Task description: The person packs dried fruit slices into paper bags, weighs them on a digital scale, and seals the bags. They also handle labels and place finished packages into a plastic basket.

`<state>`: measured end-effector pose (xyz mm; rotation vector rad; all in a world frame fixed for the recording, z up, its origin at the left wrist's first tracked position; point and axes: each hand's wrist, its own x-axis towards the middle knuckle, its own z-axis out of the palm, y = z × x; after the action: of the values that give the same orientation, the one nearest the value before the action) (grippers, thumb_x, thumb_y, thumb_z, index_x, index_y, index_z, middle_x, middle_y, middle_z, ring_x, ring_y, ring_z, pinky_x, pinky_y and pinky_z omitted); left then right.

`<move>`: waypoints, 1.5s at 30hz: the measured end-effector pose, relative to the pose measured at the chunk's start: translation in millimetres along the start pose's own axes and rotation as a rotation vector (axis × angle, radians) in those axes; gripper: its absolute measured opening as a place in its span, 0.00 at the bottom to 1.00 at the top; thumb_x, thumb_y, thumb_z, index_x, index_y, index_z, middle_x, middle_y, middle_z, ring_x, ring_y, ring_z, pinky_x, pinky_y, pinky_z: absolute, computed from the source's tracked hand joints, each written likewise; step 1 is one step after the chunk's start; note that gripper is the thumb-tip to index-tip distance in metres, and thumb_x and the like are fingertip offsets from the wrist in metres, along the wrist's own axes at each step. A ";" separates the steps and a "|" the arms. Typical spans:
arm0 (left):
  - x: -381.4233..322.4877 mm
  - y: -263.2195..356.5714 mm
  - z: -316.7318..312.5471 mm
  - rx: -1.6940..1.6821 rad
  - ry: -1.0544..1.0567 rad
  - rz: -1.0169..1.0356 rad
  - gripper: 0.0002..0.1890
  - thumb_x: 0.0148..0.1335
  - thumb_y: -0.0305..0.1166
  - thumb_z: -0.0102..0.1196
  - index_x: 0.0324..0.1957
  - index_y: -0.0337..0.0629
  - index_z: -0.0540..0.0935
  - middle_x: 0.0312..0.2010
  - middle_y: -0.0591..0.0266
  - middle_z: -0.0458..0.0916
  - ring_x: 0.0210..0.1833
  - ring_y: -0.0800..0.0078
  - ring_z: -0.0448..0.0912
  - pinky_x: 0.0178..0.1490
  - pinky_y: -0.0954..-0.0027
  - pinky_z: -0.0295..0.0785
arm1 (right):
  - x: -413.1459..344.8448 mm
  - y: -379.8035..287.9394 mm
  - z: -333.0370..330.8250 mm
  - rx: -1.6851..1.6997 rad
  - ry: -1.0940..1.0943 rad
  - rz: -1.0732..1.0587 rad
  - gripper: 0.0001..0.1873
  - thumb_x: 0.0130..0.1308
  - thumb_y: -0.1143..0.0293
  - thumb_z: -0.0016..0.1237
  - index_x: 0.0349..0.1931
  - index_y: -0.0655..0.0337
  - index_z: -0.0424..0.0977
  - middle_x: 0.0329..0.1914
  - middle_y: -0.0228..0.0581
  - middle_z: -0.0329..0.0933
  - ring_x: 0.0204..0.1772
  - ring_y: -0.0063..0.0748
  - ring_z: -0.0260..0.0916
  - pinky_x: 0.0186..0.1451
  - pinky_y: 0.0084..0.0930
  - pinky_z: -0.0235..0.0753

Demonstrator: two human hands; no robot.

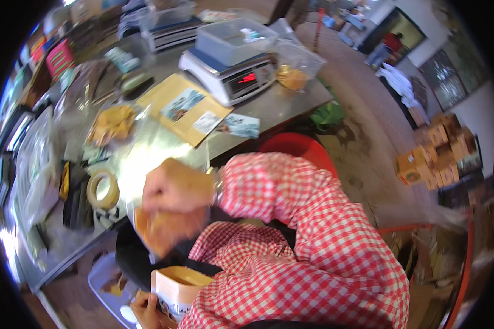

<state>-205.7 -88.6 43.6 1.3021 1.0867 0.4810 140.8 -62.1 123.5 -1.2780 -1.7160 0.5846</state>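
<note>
My right hand (177, 187), blurred, grips a clear plastic bag of orange-brown food pieces (171, 230) near the table's front edge. Below it, my left hand (148, 308) holds an open paper pouch (177, 288) with a printed label, its mouth facing up. On the metal table (238, 142) lie a flat kraft paper envelope (181, 105) and a printed card (242, 125). A digital scale (230, 78) with a lit red display bears a clear plastic tub (234, 41). Another bag of yellowish pieces (112, 123) lies to the left.
A roll of tape (103, 189) and scissors (106, 217) lie at the table's left front. Below are a red basin (300, 150) and a translucent plastic bin (107, 279). Cardboard boxes (436, 152) stand at right; a person in red (387, 49) is by a far doorway.
</note>
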 end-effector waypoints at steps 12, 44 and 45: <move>-5.8 -4.4 -9.1 -0.048 0.068 0.053 0.03 0.52 0.22 0.60 0.28 0.31 0.83 0.21 0.65 0.74 0.26 0.81 0.69 0.29 0.78 0.62 | 69.6 104.9 -48.5 -0.421 0.196 0.168 0.06 0.52 0.70 0.56 0.22 0.62 0.75 0.19 0.40 0.75 0.22 0.35 0.74 0.28 0.27 0.72; -10.2 1.1 -10.6 -0.081 0.060 0.045 0.06 0.54 0.27 0.61 0.31 0.33 0.84 0.22 0.64 0.75 0.26 0.80 0.68 0.30 0.77 0.63 | 45.0 133.5 12.2 -0.180 0.085 0.358 0.09 0.56 0.71 0.53 0.33 0.64 0.69 0.25 0.39 0.72 0.28 0.36 0.72 0.33 0.29 0.70; -9.8 2.5 -10.5 -0.082 0.054 0.049 0.06 0.54 0.27 0.61 0.31 0.33 0.84 0.22 0.64 0.75 0.26 0.80 0.68 0.30 0.77 0.62 | 44.5 128.8 16.3 -0.125 0.137 0.357 0.10 0.55 0.73 0.52 0.35 0.63 0.67 0.25 0.39 0.72 0.28 0.37 0.72 0.34 0.30 0.71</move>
<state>-218.3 -90.3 50.6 1.2519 1.0713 0.5946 188.5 27.2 30.8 -1.6923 -1.4390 0.5850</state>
